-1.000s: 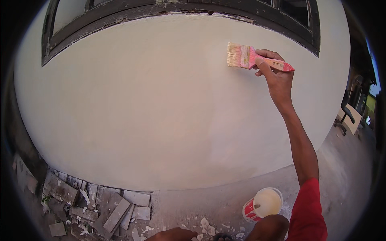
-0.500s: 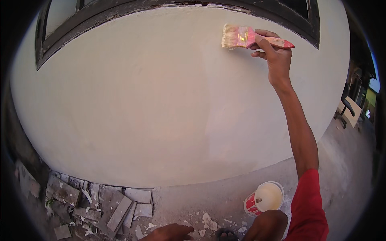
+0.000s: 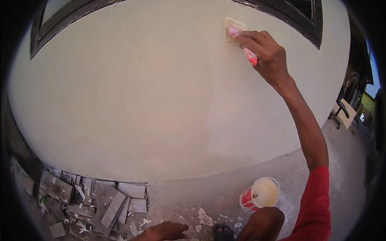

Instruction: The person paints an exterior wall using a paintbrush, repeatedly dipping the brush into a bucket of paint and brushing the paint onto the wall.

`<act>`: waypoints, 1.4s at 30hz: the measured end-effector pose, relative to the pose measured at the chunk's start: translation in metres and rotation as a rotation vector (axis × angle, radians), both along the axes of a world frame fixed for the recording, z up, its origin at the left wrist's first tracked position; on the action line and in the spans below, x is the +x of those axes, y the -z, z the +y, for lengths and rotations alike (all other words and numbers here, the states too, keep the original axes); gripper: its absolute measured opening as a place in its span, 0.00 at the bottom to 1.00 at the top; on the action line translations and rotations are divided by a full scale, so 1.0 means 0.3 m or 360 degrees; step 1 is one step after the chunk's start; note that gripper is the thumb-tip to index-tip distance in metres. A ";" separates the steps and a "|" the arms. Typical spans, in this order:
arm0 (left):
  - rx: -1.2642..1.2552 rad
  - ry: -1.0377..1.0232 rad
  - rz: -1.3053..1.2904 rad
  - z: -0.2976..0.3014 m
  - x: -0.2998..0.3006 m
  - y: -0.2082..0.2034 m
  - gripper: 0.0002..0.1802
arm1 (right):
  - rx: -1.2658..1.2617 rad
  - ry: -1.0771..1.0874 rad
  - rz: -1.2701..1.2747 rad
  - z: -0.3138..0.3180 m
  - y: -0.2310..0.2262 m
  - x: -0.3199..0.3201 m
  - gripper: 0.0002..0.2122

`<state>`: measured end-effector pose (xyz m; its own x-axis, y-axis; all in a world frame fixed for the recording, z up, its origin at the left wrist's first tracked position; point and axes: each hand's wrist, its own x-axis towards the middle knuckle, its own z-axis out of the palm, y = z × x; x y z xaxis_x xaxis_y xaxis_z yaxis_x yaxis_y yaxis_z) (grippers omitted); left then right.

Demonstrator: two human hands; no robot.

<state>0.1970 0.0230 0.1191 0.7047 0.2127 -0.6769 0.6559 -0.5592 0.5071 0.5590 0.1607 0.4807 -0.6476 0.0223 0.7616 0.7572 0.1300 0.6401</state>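
My right hand (image 3: 268,56) is closed round the handle of a wide paintbrush (image 3: 250,55) with a pink and red handle. Its pale bristles (image 3: 234,26) lie against the cream wall (image 3: 140,92), just under the dark window frame (image 3: 281,16). The hand covers part of the handle. Low in the view, my left hand (image 3: 171,230) holds nothing, its fingers loosely stretched to the right. A red and white bucket (image 3: 246,200) of cream paint stands on the ground beside my bent knee, with a small stick-like thing showing at the paint's left edge.
Broken boards or tiles (image 3: 100,205) lie piled at the wall's foot on the left. Paint flakes (image 3: 205,217) are scattered over the concrete ground (image 3: 177,193) near my foot (image 3: 223,232). A dark chair (image 3: 341,110) and a pale panel stand far right.
My right hand has turned the brush from sideways to slanted, handle end now down, and brought the bristles flat to the wall. The view has shifted slightly. My left hand stays low.
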 end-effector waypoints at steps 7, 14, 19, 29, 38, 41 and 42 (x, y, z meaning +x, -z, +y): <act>0.0019 -0.0035 0.0015 -0.017 -0.034 -0.023 0.30 | -0.0724 -0.0195 0.0080 -0.064 0.113 -0.097 0.14; -0.0009 -0.0044 -0.0043 -0.020 -0.036 -0.034 0.29 | 0.0094 -0.0413 0.0009 0.022 -0.235 -0.104 0.06; 0.0054 -0.0027 -0.0018 -0.030 -0.043 -0.040 0.29 | 0.0006 0.0126 -0.0368 0.064 0.070 -0.230 0.17; 0.0059 -0.0049 -0.0112 -0.041 -0.076 -0.022 0.29 | -0.0259 -0.0497 0.0832 -0.007 -0.215 -0.142 0.07; 0.0001 -0.0115 -0.0079 -0.041 -0.066 -0.066 0.28 | -0.0078 -0.0145 -0.0284 0.074 0.064 -0.297 0.05; 0.0160 -0.0161 -0.0232 -0.062 -0.111 0.046 0.28 | -0.0529 -0.0271 -0.0106 -0.027 0.106 -0.284 0.04; 0.0313 -0.0105 -0.0312 -0.067 -0.115 0.080 0.28 | -0.0653 -0.0388 0.0175 -0.032 0.084 -0.234 0.05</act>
